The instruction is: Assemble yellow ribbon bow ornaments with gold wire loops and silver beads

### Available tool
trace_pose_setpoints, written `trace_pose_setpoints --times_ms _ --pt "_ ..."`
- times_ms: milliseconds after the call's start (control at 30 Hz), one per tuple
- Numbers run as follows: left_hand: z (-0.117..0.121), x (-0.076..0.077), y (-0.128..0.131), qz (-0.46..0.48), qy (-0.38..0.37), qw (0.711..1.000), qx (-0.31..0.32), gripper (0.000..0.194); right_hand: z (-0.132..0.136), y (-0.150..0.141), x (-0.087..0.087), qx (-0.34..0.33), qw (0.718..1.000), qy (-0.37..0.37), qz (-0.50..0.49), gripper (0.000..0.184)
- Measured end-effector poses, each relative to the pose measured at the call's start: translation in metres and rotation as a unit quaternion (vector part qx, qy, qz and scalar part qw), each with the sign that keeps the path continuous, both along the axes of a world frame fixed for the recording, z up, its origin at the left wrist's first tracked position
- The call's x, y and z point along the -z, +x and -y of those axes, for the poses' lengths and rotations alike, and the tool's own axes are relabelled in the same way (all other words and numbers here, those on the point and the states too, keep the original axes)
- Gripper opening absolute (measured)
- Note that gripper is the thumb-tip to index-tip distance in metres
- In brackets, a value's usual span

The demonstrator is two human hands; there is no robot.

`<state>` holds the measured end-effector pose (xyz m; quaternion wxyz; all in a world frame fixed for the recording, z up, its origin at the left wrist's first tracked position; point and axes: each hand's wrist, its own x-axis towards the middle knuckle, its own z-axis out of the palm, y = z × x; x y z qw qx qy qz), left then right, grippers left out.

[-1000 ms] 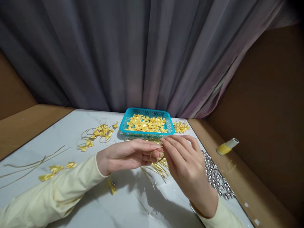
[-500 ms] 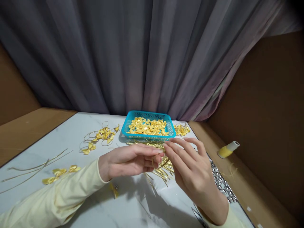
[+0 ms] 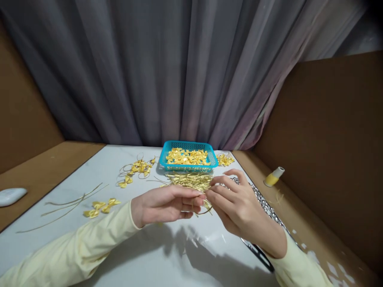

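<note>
My left hand (image 3: 167,204) pinches a thin gold cord (image 3: 206,211) between thumb and fingers, above the white table. The cord bends in a small loop below the fingertips, where my right hand (image 3: 241,207) meets it with thumb and forefinger closed; the exact pinch is partly hidden. Just beyond both hands lies a pile of cut gold cords (image 3: 191,180). Behind that pile stands a blue plastic basket (image 3: 188,168) holding many yellow ribbon bows (image 3: 187,156).
Bows on cord loops (image 3: 139,167) lie left of the basket, more bows (image 3: 226,159) right of it. Nearer left are loose cords (image 3: 67,205) and bows (image 3: 100,208). Scissors (image 3: 260,255) and silvery beads (image 3: 263,201) lie right, a yellow thread spool (image 3: 273,177) beyond, a white object (image 3: 12,196) far left.
The view has shifted, bringing the white object at far left and more of the scissors into sight. My hands stay together at the cord, their fingers only slightly shifted.
</note>
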<state>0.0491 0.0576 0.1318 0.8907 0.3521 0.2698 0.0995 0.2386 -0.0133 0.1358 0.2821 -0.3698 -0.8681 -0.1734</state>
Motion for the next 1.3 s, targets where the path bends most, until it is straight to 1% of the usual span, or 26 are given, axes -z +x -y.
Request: trace_pose_setpoints --times_ms 67,133,200,233,267,300,333,367,400,433,533,633,700,833,900,1000,1100,1200,1233,1300 --pt "0.013 -0.003 -0.007 -0.008 0.041 0.999 0.021 0.014 0.015 -0.003 -0.003 -0.010 1.000 -0.020 -0.011 0.017" --pt "0.022 -0.005 -0.016 -0.028 0.105 0.993 0.037 0.021 0.028 -0.005 -0.002 -0.015 0.999 -0.032 -0.027 0.018" --pt "0.026 -0.004 -0.026 -0.055 0.198 0.978 0.045 0.026 0.040 -0.006 0.000 -0.021 0.998 -0.041 -0.040 0.019" --pt "0.027 -0.002 -0.032 -0.070 0.256 0.963 0.036 0.027 0.045 -0.006 0.001 -0.026 0.998 -0.044 -0.044 0.020" --pt "0.027 0.002 -0.039 -0.093 0.323 0.942 0.018 0.027 0.051 -0.006 0.002 -0.032 0.997 -0.048 -0.047 0.020" --pt "0.027 0.007 -0.047 -0.138 0.400 0.906 -0.007 0.028 0.056 -0.006 0.002 -0.037 0.997 -0.049 -0.049 0.021" --pt "0.026 0.014 -0.056 -0.202 0.477 0.855 -0.032 0.029 0.061 -0.006 0.003 -0.040 0.997 -0.050 -0.050 0.021" --pt "0.026 0.022 -0.065 -0.258 0.536 0.801 -0.064 0.031 0.065 -0.006 0.003 -0.043 0.997 -0.049 -0.051 0.021" --pt "0.026 0.031 -0.073 -0.302 0.573 0.757 -0.086 0.034 0.070 -0.006 0.003 -0.045 0.996 -0.049 -0.052 0.022" --pt "0.026 0.040 -0.082 -0.317 0.580 0.745 -0.093 0.036 0.073 -0.005 0.004 -0.046 0.996 -0.050 -0.052 0.022" --pt "0.028 0.065 -0.098 -0.324 0.589 0.735 -0.090 0.040 0.076 -0.005 0.009 -0.057 0.995 -0.058 -0.056 0.022" --pt "0.031 0.082 -0.101 -0.311 0.603 0.731 -0.072 0.043 0.068 -0.005 0.020 -0.067 0.992 -0.087 -0.065 0.022" --pt "0.031 0.090 -0.098 -0.303 0.613 0.726 -0.070 0.043 0.060 -0.005 0.030 -0.067 0.988 -0.117 -0.070 0.022" --pt "0.030 0.099 -0.089 -0.293 0.626 0.720 -0.066 0.029 0.042 -0.008 0.052 -0.067 0.978 -0.185 -0.069 0.021" --pt "0.032 0.098 -0.085 -0.289 0.626 0.722 -0.060 0.027 0.035 -0.011 0.062 -0.068 0.974 -0.204 -0.071 0.021" --pt "0.039 0.090 -0.080 -0.290 0.622 0.725 -0.061 0.032 0.026 -0.015 0.072 -0.069 0.969 -0.225 -0.079 0.018" --pt "0.047 0.074 -0.074 -0.290 0.625 0.721 -0.066 0.033 0.021 -0.016 0.074 -0.075 0.963 -0.245 -0.085 0.014" --pt "0.056 0.053 -0.067 -0.274 0.644 0.713 -0.052 0.030 0.019 -0.017 0.067 -0.097 0.957 -0.261 -0.082 0.014" --pt "0.059 0.046 -0.065 -0.267 0.654 0.706 -0.043 0.030 0.019 -0.018 0.063 -0.110 0.954 -0.266 -0.079 0.014" --pt "0.065 0.032 -0.058 -0.258 0.702 0.664 -0.023 0.029 0.020 -0.021 0.053 -0.139 0.947 -0.278 -0.077 0.014"
